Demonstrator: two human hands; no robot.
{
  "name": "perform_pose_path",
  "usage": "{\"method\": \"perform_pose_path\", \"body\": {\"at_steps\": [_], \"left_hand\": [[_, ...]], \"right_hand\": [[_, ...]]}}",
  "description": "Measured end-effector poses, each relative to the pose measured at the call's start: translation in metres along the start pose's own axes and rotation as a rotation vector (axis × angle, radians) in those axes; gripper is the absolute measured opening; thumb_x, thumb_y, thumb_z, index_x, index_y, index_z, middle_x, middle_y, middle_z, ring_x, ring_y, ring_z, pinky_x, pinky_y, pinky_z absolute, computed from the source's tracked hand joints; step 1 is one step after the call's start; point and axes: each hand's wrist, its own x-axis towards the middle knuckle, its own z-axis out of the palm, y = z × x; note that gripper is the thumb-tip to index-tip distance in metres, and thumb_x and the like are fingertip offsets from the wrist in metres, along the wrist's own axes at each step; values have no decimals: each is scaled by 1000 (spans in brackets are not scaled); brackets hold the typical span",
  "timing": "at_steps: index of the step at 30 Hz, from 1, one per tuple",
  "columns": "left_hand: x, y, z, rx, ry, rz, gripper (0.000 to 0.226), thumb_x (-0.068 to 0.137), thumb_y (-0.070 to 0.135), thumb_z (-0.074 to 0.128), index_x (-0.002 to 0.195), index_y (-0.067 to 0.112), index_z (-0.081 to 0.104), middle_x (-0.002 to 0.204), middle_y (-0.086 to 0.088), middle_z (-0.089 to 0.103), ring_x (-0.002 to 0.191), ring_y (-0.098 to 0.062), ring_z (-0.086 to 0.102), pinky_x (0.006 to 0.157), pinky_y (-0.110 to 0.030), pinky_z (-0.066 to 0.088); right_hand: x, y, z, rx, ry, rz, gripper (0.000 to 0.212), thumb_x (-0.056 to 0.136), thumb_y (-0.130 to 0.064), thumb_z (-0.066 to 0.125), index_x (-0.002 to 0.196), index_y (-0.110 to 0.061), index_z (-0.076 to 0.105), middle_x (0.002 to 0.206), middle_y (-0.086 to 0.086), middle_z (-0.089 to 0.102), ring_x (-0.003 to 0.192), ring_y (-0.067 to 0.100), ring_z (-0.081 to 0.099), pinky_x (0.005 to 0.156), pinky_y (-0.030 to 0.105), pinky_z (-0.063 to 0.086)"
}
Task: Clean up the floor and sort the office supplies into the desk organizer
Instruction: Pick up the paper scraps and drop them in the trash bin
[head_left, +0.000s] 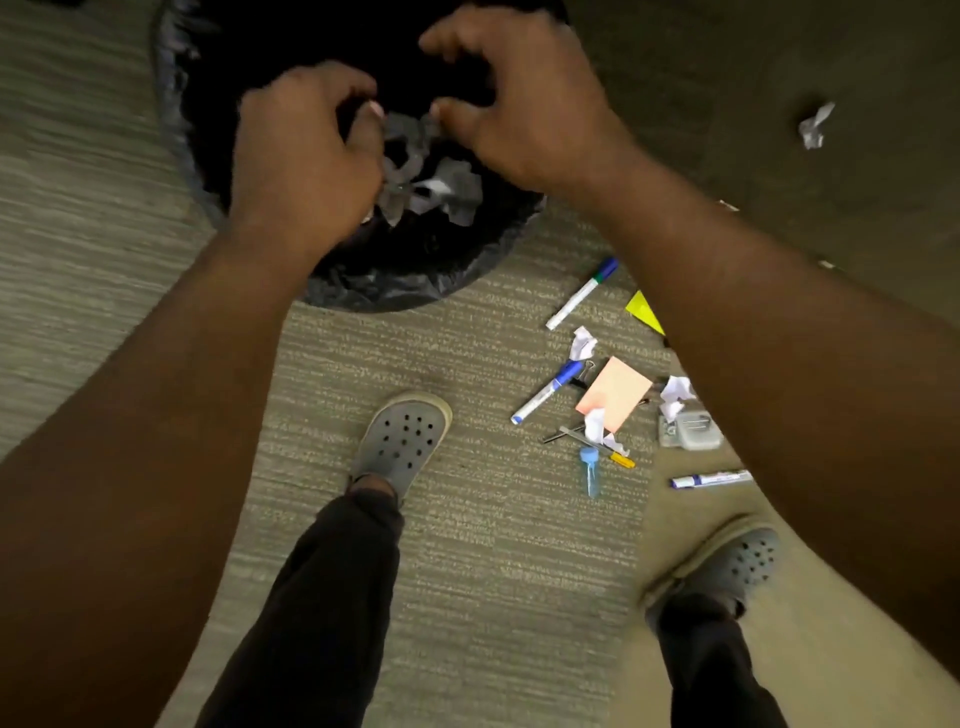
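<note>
**Both hands over the trash bin, supplies on the carpet**

Person is standing over a bin with a black liner (363, 291). Both hands are above the opening. The left hand (306, 156) has its fingers curled in; there's crumpled paper (436, 192) right under and beside it, but I honestly can't tell if it's gripping a piece or if the paper is just lying in the bin. The right hand (524, 109) is spread claw-like with fingers bent and apart, nothing held in it as far as I can see, thumb tip near the paper scraps.

The office stuff lies on the carpet to the right of the left shoe (400, 441): a white marker with a blue cap (582, 293), another blue-capped marker (545, 392), a peach sticky-note pad (615, 392), a yellow note (644, 312), a small blue tube (589, 470), a clear plastic box (688, 431), and a third marker (709, 479). One stray paper wad (815, 124) lies well apart, top right.
</note>
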Motion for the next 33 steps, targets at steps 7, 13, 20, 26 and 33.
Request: {"method": "perform_pose_path", "body": {"at_steps": [7,13,20,26,33], "left_hand": [[-83,51,40,-172,247,322,25,100,21,50,102,5,69,87,-11,65,76,-16,58,68,-25,44],[-143,43,181,58,-481,343,32,89,19,54,120,15,60,113,-9,60,99,-32,60,80,-44,54],[-119,30,320,368,-650,412,50,89,10,54,138,21,47,145,-20,32,116,-42,47,91,-49,49],[-96,37,361,244,-522,347,25,85,13,61,110,10,59,126,-21,46,100,-39,55,87,-43,48],[-101,27,362,206,-436,416,12,82,1,55,93,1,58,108,-24,54,95,-41,56,80,-46,46]], "right_hand": [[-132,110,-5,189,572,617,15,88,-22,55,88,-13,67,78,-9,63,69,1,55,73,26,44],[-277,176,77,119,-10,1100,16,88,-22,56,96,-13,66,99,10,72,98,30,65,78,28,41],[-325,206,162,-112,-302,967,55,86,-51,58,121,-10,49,122,12,54,115,32,50,86,41,49],[-320,216,186,-115,-137,1103,81,76,-63,65,130,-8,41,130,13,42,121,36,41,84,42,49],[-348,210,187,22,-90,1042,46,85,-25,69,122,-12,45,129,14,41,110,34,49,77,38,47]]}}
